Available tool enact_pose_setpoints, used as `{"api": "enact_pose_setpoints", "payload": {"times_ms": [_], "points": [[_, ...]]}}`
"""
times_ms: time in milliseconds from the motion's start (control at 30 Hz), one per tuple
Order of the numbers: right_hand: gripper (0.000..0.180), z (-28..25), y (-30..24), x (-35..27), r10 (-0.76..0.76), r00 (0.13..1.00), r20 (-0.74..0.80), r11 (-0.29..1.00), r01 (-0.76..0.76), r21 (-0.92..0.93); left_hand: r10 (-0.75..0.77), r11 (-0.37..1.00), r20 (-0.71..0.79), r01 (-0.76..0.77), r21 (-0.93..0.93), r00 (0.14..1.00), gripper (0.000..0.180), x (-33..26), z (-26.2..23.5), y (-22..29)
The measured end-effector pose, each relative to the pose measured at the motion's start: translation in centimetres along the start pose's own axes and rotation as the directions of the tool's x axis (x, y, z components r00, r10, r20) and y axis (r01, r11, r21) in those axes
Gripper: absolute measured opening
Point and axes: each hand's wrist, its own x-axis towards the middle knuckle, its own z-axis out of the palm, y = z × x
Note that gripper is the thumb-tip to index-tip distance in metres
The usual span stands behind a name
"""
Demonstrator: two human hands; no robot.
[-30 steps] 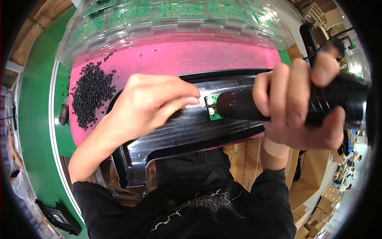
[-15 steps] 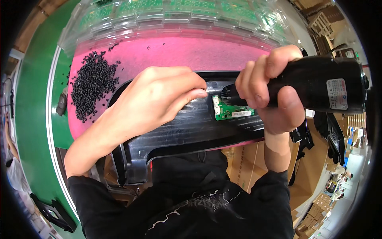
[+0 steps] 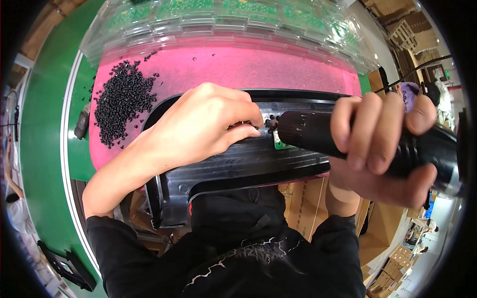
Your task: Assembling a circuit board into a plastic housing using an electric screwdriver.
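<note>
My right hand (image 3: pixel 382 144) is wrapped round a black electric screwdriver (image 3: pixel 310 128), its nose over a green circuit board (image 3: pixel 281 145). Most of the board is hidden beneath the tool. The board lies in a black plastic housing (image 3: pixel 223 166) with a curved end. My left hand (image 3: pixel 213 119) is closed in a pinch over the housing, left of the driver's nose; what sits between its fingers is too small to make out. Several small black screws (image 3: pixel 271 122) show between the left fingertips and the driver.
A heap of small black screws (image 3: pixel 124 102) covers the left of the pink mat (image 3: pixel 238 64). Stacked clear plastic trays (image 3: pixel 223 22) with green boards stand along the back. The green table (image 3: pixel 44 114) extends left. Cardboard boxes (image 3: pixel 385 233) are at the right.
My right hand has tilted the screwdriver, its back end lower and its nose nearer my left fingertips. Small screws now show beside the nose. The left hand stays pinched in nearly the same place.
</note>
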Motion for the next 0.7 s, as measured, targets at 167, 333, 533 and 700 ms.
{"api": "enact_pose_setpoints", "payload": {"times_ms": [167, 333, 533, 700], "points": [[0.045, 0.4, -0.8, -0.2, -0.034, 0.999, -0.024, 0.998, 0.033, -0.045, -0.138, 0.975, -0.007, 0.134, -0.178, 0.990, 0.013, 0.5, -0.7, 0.6], [0.046, 0.8, 0.9, -1.5, -0.299, 0.944, -0.143, 0.953, 0.303, 0.009, -0.172, 0.929, 0.049, 0.178, -0.324, 0.984, 0.013, 0.2, -0.9, 0.4], [0.046, 0.5, -0.9, -1.1, -0.118, 0.991, -0.059, 0.993, 0.119, 0.010, -0.194, 0.920, 0.184, 0.244, -0.306, 0.964, 0.017, 0.4, -0.1, 0.6], [0.042, -0.3, -1.2, -2.6, 0.159, 0.979, -0.129, 0.952, -0.186, -0.242, 0.010, 1.000, 0.064, -0.011, 0.015, 0.998, 0.014, -0.2, 0.4, 0.1]]}}
